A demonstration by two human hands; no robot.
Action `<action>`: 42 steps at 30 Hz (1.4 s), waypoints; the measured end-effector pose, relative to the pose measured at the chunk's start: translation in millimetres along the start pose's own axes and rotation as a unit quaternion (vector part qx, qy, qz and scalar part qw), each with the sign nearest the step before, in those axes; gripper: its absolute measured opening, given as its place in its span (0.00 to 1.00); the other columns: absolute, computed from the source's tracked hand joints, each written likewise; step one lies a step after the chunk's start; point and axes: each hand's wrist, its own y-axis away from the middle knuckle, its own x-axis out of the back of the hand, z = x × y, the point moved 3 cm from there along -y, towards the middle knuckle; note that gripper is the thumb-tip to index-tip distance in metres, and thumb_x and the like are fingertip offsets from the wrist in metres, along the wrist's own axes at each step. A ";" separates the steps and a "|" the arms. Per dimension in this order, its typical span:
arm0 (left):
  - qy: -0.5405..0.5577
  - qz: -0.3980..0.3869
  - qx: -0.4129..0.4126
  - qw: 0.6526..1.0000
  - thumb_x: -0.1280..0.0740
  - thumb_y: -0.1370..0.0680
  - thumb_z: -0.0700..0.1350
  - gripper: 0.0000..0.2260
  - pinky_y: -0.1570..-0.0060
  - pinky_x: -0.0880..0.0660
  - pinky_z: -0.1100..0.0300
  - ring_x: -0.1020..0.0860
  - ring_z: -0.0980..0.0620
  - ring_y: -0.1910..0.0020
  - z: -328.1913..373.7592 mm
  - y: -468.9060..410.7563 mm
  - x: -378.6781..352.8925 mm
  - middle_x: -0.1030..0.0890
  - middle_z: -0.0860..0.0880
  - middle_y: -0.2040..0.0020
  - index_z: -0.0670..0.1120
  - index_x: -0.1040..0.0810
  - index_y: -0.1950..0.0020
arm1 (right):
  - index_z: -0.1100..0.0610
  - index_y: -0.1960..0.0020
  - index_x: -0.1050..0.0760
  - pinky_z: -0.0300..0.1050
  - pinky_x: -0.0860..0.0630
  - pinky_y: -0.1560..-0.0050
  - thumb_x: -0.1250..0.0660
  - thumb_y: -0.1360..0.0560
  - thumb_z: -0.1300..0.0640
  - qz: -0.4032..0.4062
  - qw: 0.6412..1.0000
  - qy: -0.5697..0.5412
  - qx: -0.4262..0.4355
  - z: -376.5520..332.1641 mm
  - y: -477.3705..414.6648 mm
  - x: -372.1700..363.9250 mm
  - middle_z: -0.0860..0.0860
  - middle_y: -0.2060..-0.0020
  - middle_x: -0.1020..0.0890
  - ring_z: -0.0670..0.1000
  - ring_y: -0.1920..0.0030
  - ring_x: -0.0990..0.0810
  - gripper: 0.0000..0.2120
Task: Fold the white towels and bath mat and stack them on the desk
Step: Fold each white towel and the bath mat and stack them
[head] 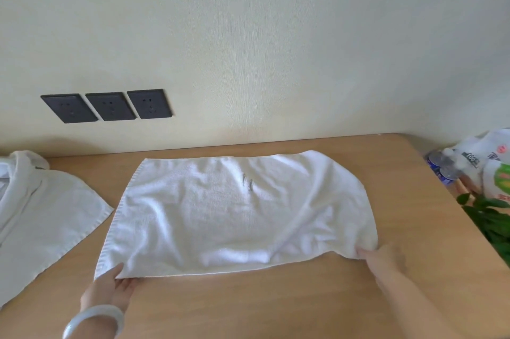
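Hands were at the bottom of the frame when I looked at my screen, well apart from each other, one at each near corner of the white towel [234, 214]. The left hand [110, 287], in the lower left, held the near left corner, with the thumb on top of the cloth and the palm turned up at its edge. A pale bracelet [93, 319] sat on that wrist. The right hand [386, 258], in the lower right, pinched the near right corner, where the cloth was bunched a little; I could not see its fingertips well because of the fold. The white towel lay spread flat in the middle of the frame on the wooden desk [248, 308], with its long side across the picture and soft wrinkles on it. One raised crease ran from the upper right down toward the near edge, and I saw a small grey mark near the centre. At the left edge of the frame another flat white cloth [47, 217] lay on the desk, just beside the towel but apart from it, and a rumpled white bundle [19, 170] sat on its far end. Three dark sockets [110, 106] were on the wall in the left part. At the right edge I saw a plastic bag [494, 164] and some green leaves [491, 217] below it.
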 end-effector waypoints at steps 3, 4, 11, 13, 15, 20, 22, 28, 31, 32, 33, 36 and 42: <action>0.111 0.048 0.110 0.987 0.40 0.18 0.40 0.06 0.57 0.25 0.58 0.26 0.55 0.60 15.8 -4.2 -1.5 0.19 0.52 0.69 0.40 0.24 0.47 | 0.64 0.62 0.24 0.47 0.31 0.58 0.23 0.34 0.65 -0.103 0.988 -0.109 -0.044 -5.7 1.9 -1.8 0.57 0.64 0.22 0.57 0.59 0.25 0.09; 0.136 0.070 0.132 0.979 0.39 0.18 0.40 0.06 0.55 0.25 0.58 0.26 0.55 0.61 22.3 -4.1 0.7 0.19 0.52 0.67 0.41 0.24 0.45 | 0.61 0.63 0.25 0.49 0.30 0.57 0.25 0.33 0.67 -0.110 0.983 -0.137 -0.045 -7.9 -1.2 -1.8 0.57 0.62 0.21 0.57 0.57 0.25 0.09; -0.060 -0.026 -0.076 0.995 0.33 0.22 0.37 0.06 0.50 0.22 0.55 0.21 0.47 0.57 79.6 67.8 -66.5 0.19 0.43 0.51 0.40 0.21 0.47 | 0.53 0.59 0.29 0.41 0.30 0.62 0.34 0.28 0.69 -0.027 0.944 -0.208 0.256 -108.3 63.4 18.4 0.51 0.61 0.22 0.50 0.59 0.24 0.12; -0.141 -0.142 -0.116 0.973 0.34 0.22 0.35 0.05 0.46 0.22 0.49 0.19 0.44 0.56 77.9 103.5 -114.3 0.17 0.40 0.54 0.37 0.20 0.49 | 0.47 0.57 0.29 0.35 0.30 0.59 0.32 0.28 0.68 -0.083 0.914 -0.218 0.331 -142.3 109.6 2.7 0.47 0.59 0.21 0.45 0.58 0.22 0.15; -0.192 -0.233 -0.129 0.945 0.35 0.21 0.35 0.06 0.48 0.20 0.48 0.18 0.43 0.57 68.8 137.1 -154.9 0.15 0.39 0.56 0.38 0.18 0.52 | 0.46 0.58 0.28 0.30 0.29 0.59 0.31 0.27 0.66 -0.147 0.894 -0.214 0.365 -158.9 152.3 -21.6 0.41 0.63 0.20 0.41 0.59 0.22 0.15; -0.239 -0.271 -0.147 0.921 0.33 0.22 0.40 0.07 0.46 0.22 0.48 0.18 0.46 0.57 43.9 170.7 -187.6 0.16 0.40 0.58 0.44 0.16 0.57 | 0.49 0.71 0.37 0.34 0.38 0.70 0.28 0.27 0.60 -0.175 0.888 -0.234 0.356 -159.3 202.2 -56.3 0.42 0.76 0.30 0.45 0.72 0.34 0.22; -0.247 -0.260 -0.153 0.921 0.33 0.22 0.41 0.08 0.49 0.22 0.54 0.18 0.47 0.57 41.8 173.9 -185.5 0.16 0.40 0.58 0.44 0.16 0.58 | 0.49 0.72 0.34 0.33 0.37 0.70 0.28 0.27 0.60 -0.190 0.886 -0.253 0.338 -154.0 203.8 -56.5 0.43 0.76 0.28 0.44 0.72 0.33 0.20; -0.257 -0.186 -0.255 0.914 0.31 0.23 0.41 0.07 0.67 0.31 0.69 0.25 0.58 0.67 47.7 187.8 -177.7 0.19 0.49 0.67 0.48 0.20 0.61 | 0.47 0.59 0.22 0.30 0.29 0.64 0.30 0.26 0.61 -0.143 0.887 -0.245 0.365 -155.6 214.1 -39.0 0.41 0.64 0.18 0.43 0.61 0.20 0.09; -0.264 -0.148 -0.341 0.890 0.31 0.23 0.41 0.06 0.63 0.30 0.72 0.22 0.62 0.63 58.0 198.7 -179.7 0.19 0.59 0.63 0.52 0.20 0.57 | 0.50 0.61 0.24 0.30 0.29 0.64 0.30 0.25 0.61 -0.103 0.882 -0.248 0.388 -161.8 219.6 -28.7 0.39 0.64 0.19 0.42 0.62 0.20 0.09; -0.275 -0.149 -0.382 0.870 0.31 0.23 0.40 0.06 0.61 0.30 0.72 0.21 0.62 0.60 60.5 203.4 -182.1 0.19 0.60 0.61 0.51 0.19 0.56 | 0.51 0.61 0.24 0.30 0.29 0.65 0.31 0.25 0.60 -0.108 0.880 -0.245 0.393 -164.1 222.1 -27.5 0.39 0.64 0.19 0.43 0.63 0.20 0.08; -0.285 -0.153 -0.423 0.847 0.31 0.23 0.39 0.07 0.59 0.30 0.73 0.21 0.61 0.57 61.5 207.8 -184.4 0.19 0.60 0.59 0.51 0.18 0.55 | 0.53 0.61 0.23 0.31 0.29 0.66 0.31 0.24 0.60 -0.116 0.879 -0.243 0.393 -166.4 225.1 -26.0 0.40 0.65 0.19 0.43 0.63 0.20 0.08; -0.310 -0.170 -0.494 0.795 0.33 0.22 0.37 0.10 0.56 0.30 0.74 0.21 0.59 0.54 60.7 211.0 -187.8 0.21 0.60 0.55 0.50 0.17 0.47 | 0.55 0.63 0.22 0.32 0.30 0.70 0.33 0.23 0.56 -0.148 0.880 -0.261 0.368 -171.6 228.9 -18.7 0.46 0.69 0.18 0.46 0.68 0.21 0.10; -0.340 -0.179 -0.557 0.736 0.36 0.22 0.38 0.14 0.51 0.31 0.75 0.24 0.62 0.51 58.5 207.0 -185.6 0.24 0.61 0.53 0.49 0.18 0.40 | 0.60 0.65 0.21 0.44 0.25 0.62 0.33 0.23 0.57 -0.201 0.881 -0.308 0.297 -171.0 228.6 -9.7 0.54 0.71 0.18 0.53 0.67 0.18 0.13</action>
